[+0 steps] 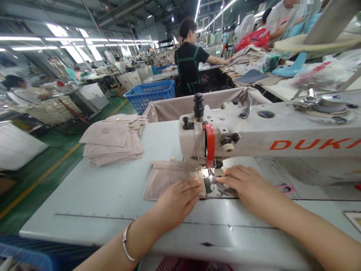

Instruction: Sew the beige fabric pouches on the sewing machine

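Note:
A beige fabric pouch piece (162,182) lies on the sewing machine's table, its right edge close to the needle area. My left hand (180,197) rests on that edge with its fingers lying flat. My right hand (248,184) is on the other side of the needle, fingers stretched toward the presser foot and metal needle plate (225,192); no fabric shows in it. The sewing machine (237,130) has a white head with an orange guard (210,146). A small metal tab (173,158) shows at the pouch's back edge.
A stack of beige fabric pouches (113,141) sits on the table's left. Behind the machine are a beige cloth-lined bin (175,105) and a blue basket (152,94). Farther back, a person in black (187,56) works at another table. A blue crate (25,258) stands lower left.

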`<state>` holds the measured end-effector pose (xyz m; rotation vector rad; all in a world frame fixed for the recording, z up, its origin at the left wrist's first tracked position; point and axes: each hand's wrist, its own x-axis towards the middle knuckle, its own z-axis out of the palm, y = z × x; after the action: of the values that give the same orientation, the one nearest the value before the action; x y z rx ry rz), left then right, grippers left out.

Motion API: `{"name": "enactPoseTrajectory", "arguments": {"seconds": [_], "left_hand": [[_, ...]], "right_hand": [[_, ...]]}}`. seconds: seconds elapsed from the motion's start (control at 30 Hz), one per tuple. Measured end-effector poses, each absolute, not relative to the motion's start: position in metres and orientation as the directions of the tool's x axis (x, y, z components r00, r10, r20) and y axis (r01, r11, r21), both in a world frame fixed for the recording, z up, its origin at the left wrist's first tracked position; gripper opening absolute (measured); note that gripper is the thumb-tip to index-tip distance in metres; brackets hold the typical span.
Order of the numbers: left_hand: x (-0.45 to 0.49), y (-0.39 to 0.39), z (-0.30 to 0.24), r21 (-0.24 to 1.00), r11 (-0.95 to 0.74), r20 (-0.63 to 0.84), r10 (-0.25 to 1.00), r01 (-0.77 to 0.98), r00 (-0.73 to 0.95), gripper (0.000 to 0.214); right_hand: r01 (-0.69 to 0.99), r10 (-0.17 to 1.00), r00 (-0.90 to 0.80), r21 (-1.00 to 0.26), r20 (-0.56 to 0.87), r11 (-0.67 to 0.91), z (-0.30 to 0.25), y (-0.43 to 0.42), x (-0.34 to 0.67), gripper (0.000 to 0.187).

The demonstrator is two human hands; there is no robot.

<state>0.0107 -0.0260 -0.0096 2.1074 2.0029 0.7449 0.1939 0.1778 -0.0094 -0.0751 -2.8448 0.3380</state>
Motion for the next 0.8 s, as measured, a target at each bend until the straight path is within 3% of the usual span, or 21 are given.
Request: {"name": "enactPoseTrajectory", "arguments": {"seconds": [0.1, 0.27, 0.33, 0.4, 0.5, 0.63, 0.8], "left_hand": [[0.012, -0.023, -0.011, 0.444, -0.103, 0.277, 0.961, 0.890, -0.027, 0.039], [0.012, -0.019, -0.012, 0.435, -0.082, 0.291, 0.955, 0.897, -0.053, 0.039], [0.012, -0.018, -0.012, 0.436, -0.087, 0.320, 0.945, 0.896, -0.064, 0.032], [0.011, -0.018, -0.011, 0.428, -0.095, 0.363, 0.929, 0.899, -0.075, 0.027], [0.012, -0.020, -0.009, 0.313, -0.155, 0.396, 0.918, 0.937, 0.020, 0.031], [0.014, -0.022, -0.012, 0.121, -0.240, 0.268, 0.942, 0.963, 0.201, 0.036], [0.013, -0.021, -0.018, 0.141, -0.229, 0.207, 0.958, 0.963, 0.198, 0.035]], "right_hand": [[0.058, 0.129, -0.928, -0.205, 0.348, 0.977, -0.018, 0.179, 0.175, 0.019], [0.141, 0.212, -0.870, -0.189, 0.446, 0.972, -0.028, 0.167, 0.158, 0.004], [0.088, 0.163, -0.881, -0.186, 0.444, 0.979, -0.027, 0.159, 0.163, 0.006], [-0.066, 0.033, -0.910, -0.224, 0.414, 0.972, -0.024, 0.151, 0.172, 0.012], [-0.262, -0.126, -0.917, -0.332, 0.379, 0.906, -0.021, 0.141, 0.182, 0.019], [-0.294, -0.142, -0.907, -0.355, 0.397, 0.888, -0.023, 0.135, 0.183, 0.010], [-0.295, -0.146, -0.905, -0.344, 0.399, 0.892, -0.024, 0.135, 0.180, 0.010]]}}
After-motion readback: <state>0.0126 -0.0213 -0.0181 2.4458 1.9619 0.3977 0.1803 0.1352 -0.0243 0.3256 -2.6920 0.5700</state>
